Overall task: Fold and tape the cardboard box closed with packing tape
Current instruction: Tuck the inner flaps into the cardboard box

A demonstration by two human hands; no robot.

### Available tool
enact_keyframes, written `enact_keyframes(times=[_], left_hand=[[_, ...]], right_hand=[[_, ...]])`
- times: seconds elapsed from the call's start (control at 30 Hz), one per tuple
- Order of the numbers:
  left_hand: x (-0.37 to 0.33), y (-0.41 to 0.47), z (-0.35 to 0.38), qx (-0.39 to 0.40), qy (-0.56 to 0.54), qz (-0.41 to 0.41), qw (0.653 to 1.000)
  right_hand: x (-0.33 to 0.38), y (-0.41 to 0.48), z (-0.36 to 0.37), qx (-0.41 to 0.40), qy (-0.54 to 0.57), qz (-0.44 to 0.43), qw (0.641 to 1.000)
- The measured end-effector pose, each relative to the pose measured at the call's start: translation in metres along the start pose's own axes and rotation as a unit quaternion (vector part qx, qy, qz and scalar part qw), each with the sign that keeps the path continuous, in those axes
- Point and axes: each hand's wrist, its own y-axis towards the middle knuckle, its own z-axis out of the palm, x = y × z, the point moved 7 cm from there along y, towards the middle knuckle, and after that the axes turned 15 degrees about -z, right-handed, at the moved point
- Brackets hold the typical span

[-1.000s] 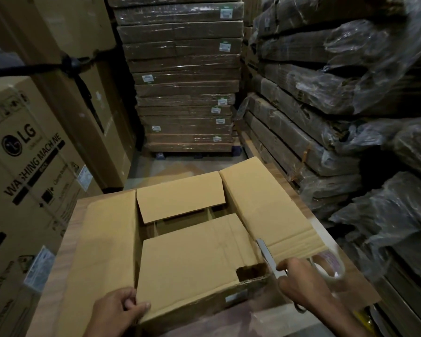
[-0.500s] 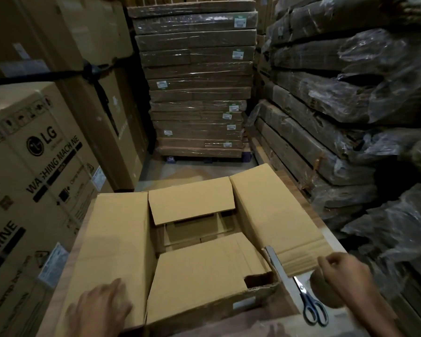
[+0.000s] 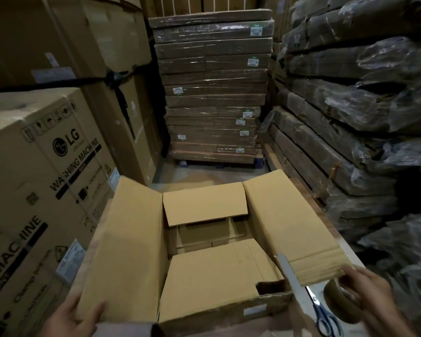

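An open cardboard box (image 3: 229,310) stands on the table in front of me. Its near flap (image 3: 212,276) and far flap (image 3: 204,205) are folded inward. My left hand (image 3: 75,317) grips the near edge of the left long flap (image 3: 127,251), thumb on its inner face, and the flap is raised at a slant. The right long flap (image 3: 289,220) still lies outward. My right hand (image 3: 370,295) pinches its near corner. A roll of brown packing tape (image 3: 336,300) lies on the table just under that hand.
Scissors (image 3: 323,314) lie between the box and the tape, blades leaning on the box's right rim. A washing machine carton (image 3: 34,190) stands close on the left. Wrapped stacks of flat cardboard (image 3: 212,93) fill the back, and plastic-covered bundles (image 3: 350,117) the right.
My right hand put the scissors and tape down and moved to the right flap's corner. My left hand left the near flap and lifted the left long flap.
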Motion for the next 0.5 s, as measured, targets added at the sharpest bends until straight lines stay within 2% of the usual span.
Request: enact_keyframes(times=[0.13, 0.23, 0.33, 0.43, 0.5], left_hand=[[-0.039, -0.051, 0.025, -0.071, 0.058, 0.193, 0.977], [-0.049, -0.072, 0.061, -0.039, 0.080, 0.273, 0.958], [-0.057, -0.076, 0.093, 0.002, 0.128, 0.372, 0.920], [-0.055, -0.076, 0.134, 0.051, 0.227, 0.415, 0.879], [-0.050, -0.073, 0.154, 0.057, 0.269, 0.441, 0.854]], right_hand=[[0.009, 0.001, 0.001, -0.016, 0.004, -0.021, 1.000], [0.019, 0.000, 0.005, -0.004, -0.005, -0.065, 0.998], [0.025, 0.000, 0.006, 0.006, -0.003, -0.098, 0.995], [0.024, 0.001, 0.005, 0.007, -0.013, -0.111, 0.994], [0.022, 0.001, 0.004, 0.012, -0.021, -0.108, 0.994]])
